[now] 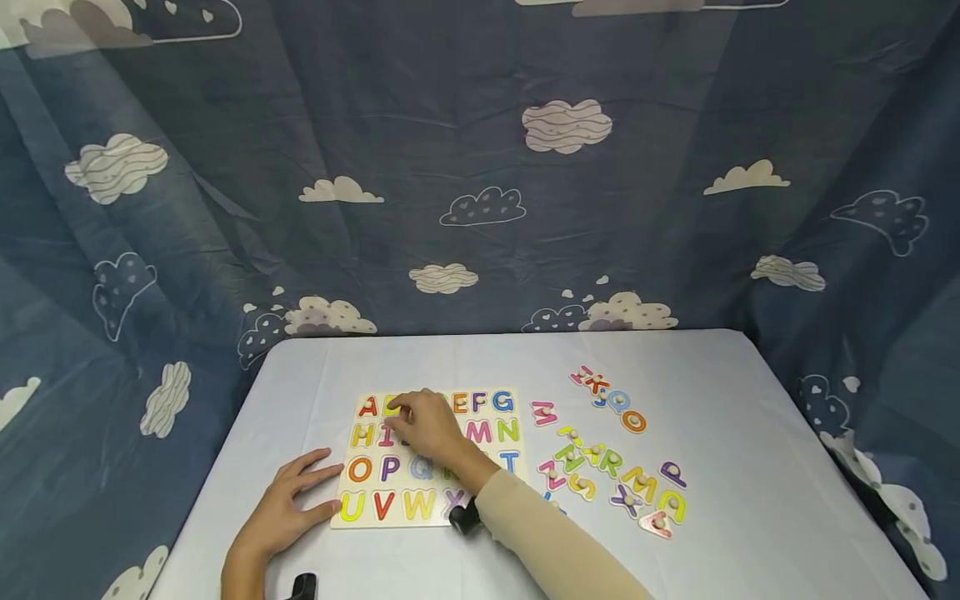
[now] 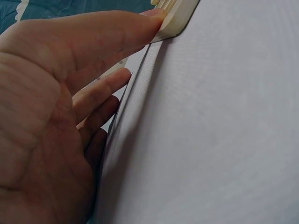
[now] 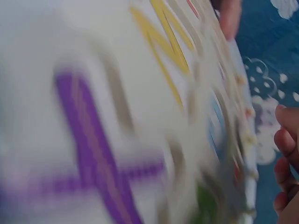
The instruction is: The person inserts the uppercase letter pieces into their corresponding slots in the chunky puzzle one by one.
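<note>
A pale wooden alphabet board [image 1: 405, 515] lies on the white-covered table. My left hand [image 1: 281, 504] is at its lower left corner; in the left wrist view the thumb [image 2: 117, 32] rests on the board's edge, the other fingers extended. Over the upper left rows reaches my right hand [image 1: 431, 429], its thumb and index finger bent beside a yellow-green letter [image 1: 391, 406] right of the red A [image 1: 367, 407]. Whether they pinch a piece is hidden. Curled fingers [image 3: 287, 149] show at the edge of the right wrist view, where a purple X [image 3: 88, 135] looms blurred.
Right of the board, loose knobbed letters are scattered, among them an orange O [image 1: 633, 422], a purple P [image 1: 672, 474] and a red-and-pink A [image 1: 656, 524]. A dark cloud-patterned cloth [image 1: 480, 167] hangs behind the table [image 1: 780, 500]. My right forearm [image 1: 555, 542] crosses the board's lower right.
</note>
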A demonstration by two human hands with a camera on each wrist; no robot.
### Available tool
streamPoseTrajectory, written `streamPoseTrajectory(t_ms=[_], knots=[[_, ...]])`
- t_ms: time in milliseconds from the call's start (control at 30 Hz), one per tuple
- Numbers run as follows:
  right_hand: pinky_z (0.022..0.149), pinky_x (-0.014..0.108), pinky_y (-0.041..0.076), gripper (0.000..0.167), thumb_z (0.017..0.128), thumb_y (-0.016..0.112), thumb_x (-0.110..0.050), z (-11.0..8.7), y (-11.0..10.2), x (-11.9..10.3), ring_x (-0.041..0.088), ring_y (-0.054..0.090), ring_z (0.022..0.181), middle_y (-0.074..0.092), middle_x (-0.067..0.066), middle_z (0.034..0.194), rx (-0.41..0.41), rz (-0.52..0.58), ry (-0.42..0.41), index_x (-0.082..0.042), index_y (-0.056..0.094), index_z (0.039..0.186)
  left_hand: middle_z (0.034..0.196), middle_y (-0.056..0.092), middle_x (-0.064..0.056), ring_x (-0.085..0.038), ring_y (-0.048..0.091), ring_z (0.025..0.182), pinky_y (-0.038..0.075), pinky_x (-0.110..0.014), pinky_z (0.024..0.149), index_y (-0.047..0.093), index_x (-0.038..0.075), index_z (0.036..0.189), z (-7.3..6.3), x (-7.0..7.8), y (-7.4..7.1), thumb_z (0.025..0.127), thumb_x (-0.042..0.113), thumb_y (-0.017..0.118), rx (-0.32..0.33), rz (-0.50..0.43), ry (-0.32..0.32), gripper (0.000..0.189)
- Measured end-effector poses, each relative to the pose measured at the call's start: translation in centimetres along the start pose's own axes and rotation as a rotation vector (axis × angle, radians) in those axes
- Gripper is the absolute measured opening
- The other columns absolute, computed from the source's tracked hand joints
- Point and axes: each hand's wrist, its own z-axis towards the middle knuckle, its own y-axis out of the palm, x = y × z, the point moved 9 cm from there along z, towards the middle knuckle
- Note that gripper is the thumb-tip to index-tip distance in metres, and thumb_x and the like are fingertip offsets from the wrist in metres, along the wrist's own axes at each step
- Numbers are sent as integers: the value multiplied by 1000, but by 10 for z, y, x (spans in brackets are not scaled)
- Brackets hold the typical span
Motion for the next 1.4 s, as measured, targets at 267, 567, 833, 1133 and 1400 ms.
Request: streamPoseTrajectory(t_ms=[267, 567, 833, 1133, 1400], knots=[[67, 23, 41, 20, 90, 82, -30, -6, -74, 42, 7, 48, 71, 63, -13, 73, 110, -61, 16, -20, 81, 107, 156, 49, -7, -38, 33, 147, 30, -75, 113, 73, 21, 130, -2, -6, -4, 78, 35, 90, -11, 5, -38, 56], [69, 31, 42, 20, 92, 80, -27, -22, -168, 141, 17, 53, 77, 67, -3, 79, 189, -142, 156, -15, 80, 107, 154, 50, -10, -40, 34, 145, 29, -75, 112, 75, 18, 128, -1, -3, -4, 77, 32, 91, 11, -30, 1, 55], [65, 32, 39, 19, 94, 75, -17, -49, -217, 214, 21, 52, 77, 67, 4, 85, 140, -221, 323, -11, 79, 112, 154, 50, -11, -41, 34, 145, 30, -75, 111, 75, 17, 128, -2, 1, -3, 77, 31, 91, 9, -35, 6, 55], [66, 31, 47, 22, 96, 70, -14, -64, -214, 239, 21, 57, 81, 64, 8, 97, -1, -227, 415, -11, 78, 116, 154, 50, -11, -41, 34, 145, 29, -76, 111, 75, 17, 127, -1, 1, -1, 77, 31, 91, 7, -54, 6, 55], [70, 32, 48, 21, 98, 68, -11, -67, -207, 253, 21, 57, 83, 64, 8, 98, -30, -197, 426, -13, 79, 116, 155, 50, -9, -40, 33, 146, 28, -77, 113, 75, 19, 128, 0, -3, 2, 77, 32, 91, 1, -34, -19, 55]])
